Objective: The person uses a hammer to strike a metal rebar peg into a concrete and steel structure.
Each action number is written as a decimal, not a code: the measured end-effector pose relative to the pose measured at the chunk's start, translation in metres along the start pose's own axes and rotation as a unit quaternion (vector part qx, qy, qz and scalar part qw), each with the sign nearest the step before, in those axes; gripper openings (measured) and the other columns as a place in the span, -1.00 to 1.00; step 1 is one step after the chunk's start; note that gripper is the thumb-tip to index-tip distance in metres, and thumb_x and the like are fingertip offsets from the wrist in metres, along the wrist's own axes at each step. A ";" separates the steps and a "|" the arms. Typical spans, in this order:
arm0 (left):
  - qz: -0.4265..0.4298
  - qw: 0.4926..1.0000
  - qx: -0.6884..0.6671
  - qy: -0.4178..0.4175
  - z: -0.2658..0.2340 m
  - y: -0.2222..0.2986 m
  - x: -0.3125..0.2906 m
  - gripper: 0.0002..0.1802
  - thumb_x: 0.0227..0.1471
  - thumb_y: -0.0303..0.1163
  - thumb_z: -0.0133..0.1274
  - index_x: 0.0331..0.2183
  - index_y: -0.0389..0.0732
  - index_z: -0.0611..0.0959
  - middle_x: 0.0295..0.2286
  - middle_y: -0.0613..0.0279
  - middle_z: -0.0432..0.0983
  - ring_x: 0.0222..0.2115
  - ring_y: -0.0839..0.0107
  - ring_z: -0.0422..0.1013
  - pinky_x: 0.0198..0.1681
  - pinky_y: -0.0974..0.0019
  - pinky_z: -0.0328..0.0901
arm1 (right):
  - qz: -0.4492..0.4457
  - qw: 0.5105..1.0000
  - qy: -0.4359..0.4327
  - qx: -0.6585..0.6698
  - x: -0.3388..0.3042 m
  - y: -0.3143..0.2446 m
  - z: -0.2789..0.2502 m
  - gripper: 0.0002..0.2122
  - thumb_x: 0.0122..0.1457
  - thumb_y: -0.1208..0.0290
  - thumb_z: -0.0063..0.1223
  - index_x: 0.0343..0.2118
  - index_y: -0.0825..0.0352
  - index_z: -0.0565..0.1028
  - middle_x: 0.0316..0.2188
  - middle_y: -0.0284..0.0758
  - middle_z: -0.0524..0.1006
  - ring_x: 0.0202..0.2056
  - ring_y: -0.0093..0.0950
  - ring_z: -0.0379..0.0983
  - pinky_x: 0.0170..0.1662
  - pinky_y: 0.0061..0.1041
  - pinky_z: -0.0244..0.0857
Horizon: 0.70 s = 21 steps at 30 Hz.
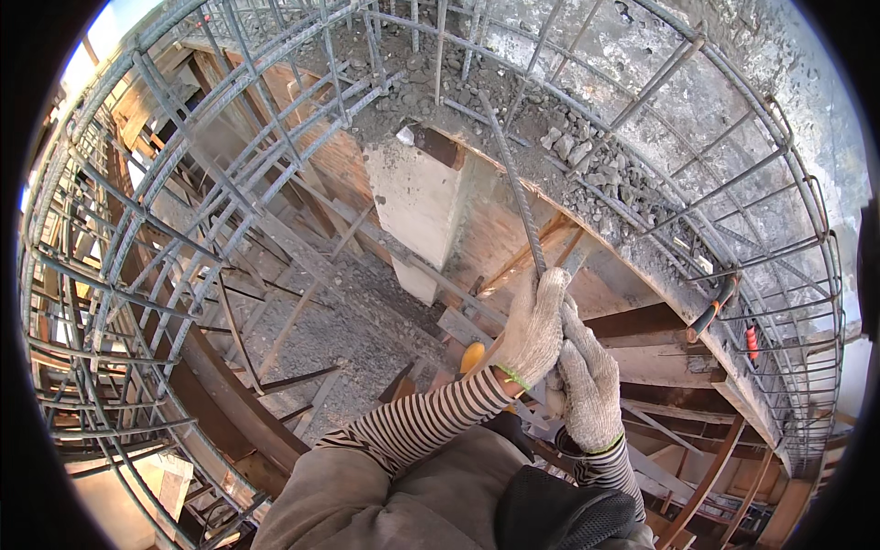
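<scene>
Right of the pale block [412,197], a ribbed steel bar [515,188] is held at a slant, its far end level with rubble above the block and its near end hidden by the left hand [532,325]. The left hand, gloved in cream knit, is closed on the bar below and right of the block, with its back turned upward and its fingers pointed away from the body. The right hand [588,390], likewise gloved, is pressed against the left one, further right of the block; its fingers are bent, but whether anything is gripped cannot be told. The forearms are covered by striped sleeves [426,419] and brought together from below the block. Grey gravel [587,156] is strewn right of the block, beyond a plywood edge. Farther right of it, an orange-and-black tool handle [717,309] is seen near a red ribbed piece [753,342]; any lettering on them is too small to be read. The block is surrounded by a curved rebar cage [137,206].
</scene>
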State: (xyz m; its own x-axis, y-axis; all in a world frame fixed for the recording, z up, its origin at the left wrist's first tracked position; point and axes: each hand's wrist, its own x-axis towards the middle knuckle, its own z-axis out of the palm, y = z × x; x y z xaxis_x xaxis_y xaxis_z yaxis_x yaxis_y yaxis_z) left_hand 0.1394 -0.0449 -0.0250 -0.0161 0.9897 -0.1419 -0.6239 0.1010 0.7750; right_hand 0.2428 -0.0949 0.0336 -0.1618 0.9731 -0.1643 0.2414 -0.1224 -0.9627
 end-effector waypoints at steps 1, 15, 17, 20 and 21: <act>0.008 1.000 0.024 0.008 -0.003 -0.003 0.013 -0.62 0.39 -0.10 -0.08 -0.10 -0.26 0.51 -0.41 0.28 0.44 -0.43 0.56 0.40 -0.35 0.44 0.36 | -0.025 1.000 0.007 0.010 0.013 0.000 0.003 -0.52 0.44 0.34 -0.13 0.31 0.54 0.28 0.32 0.02 0.33 0.34 -0.23 0.27 0.35 -0.35 0.12; 0.014 0.996 0.068 0.049 -0.012 0.002 0.075 -0.62 0.38 -0.09 -0.05 -0.11 -0.26 0.51 -0.41 0.29 0.45 -0.41 0.53 0.40 -0.31 0.41 0.38 | -0.044 0.999 -0.012 -0.002 0.066 0.003 0.003 -0.52 0.41 0.36 -0.13 0.33 0.46 0.29 -0.05 -0.14 0.54 -0.31 -0.59 0.42 -0.18 -0.55 0.37; 0.000 0.999 0.042 0.021 -0.019 0.023 0.084 -0.63 0.38 -0.11 -0.07 -0.13 -0.27 0.51 -0.42 0.30 0.44 -0.41 0.53 0.40 -0.31 0.40 0.37 | -0.100 0.994 -0.021 -0.037 0.091 0.011 0.012 -0.52 0.42 0.36 -0.15 0.33 0.50 0.27 0.13 -0.02 0.46 -0.16 -0.43 0.49 -0.04 -0.45 0.39; 0.007 0.994 0.109 0.028 -0.017 0.034 0.055 -0.62 0.39 -0.11 -0.08 -0.11 -0.29 0.51 -0.41 0.30 0.45 -0.41 0.56 0.39 -0.31 0.45 0.35 | -0.076 0.995 -0.021 0.060 0.055 -0.008 0.023 -0.50 0.45 0.35 -0.22 0.35 0.53 0.20 0.37 0.00 0.25 0.32 -0.27 0.29 0.34 -0.38 0.14; 0.006 0.993 0.117 0.010 -0.019 0.030 0.049 -0.61 0.39 -0.11 -0.09 -0.10 -0.29 0.51 -0.41 0.30 0.45 -0.40 0.56 0.39 -0.31 0.45 0.35 | -0.113 0.993 -0.035 0.005 0.040 -0.006 0.019 -0.48 0.46 0.33 -0.22 0.37 0.53 0.18 0.40 -0.02 0.20 0.43 -0.25 0.07 0.42 -0.36 -0.05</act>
State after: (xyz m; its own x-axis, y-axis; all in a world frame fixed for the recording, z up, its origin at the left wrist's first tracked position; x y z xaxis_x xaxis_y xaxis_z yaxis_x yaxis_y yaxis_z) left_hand 0.1046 0.0042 -0.0202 -0.0387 0.9891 -0.1424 -0.4252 0.1127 0.8980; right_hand 0.2162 -0.0587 0.0286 -0.2773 0.9599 0.0424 0.1816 0.0957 -0.9787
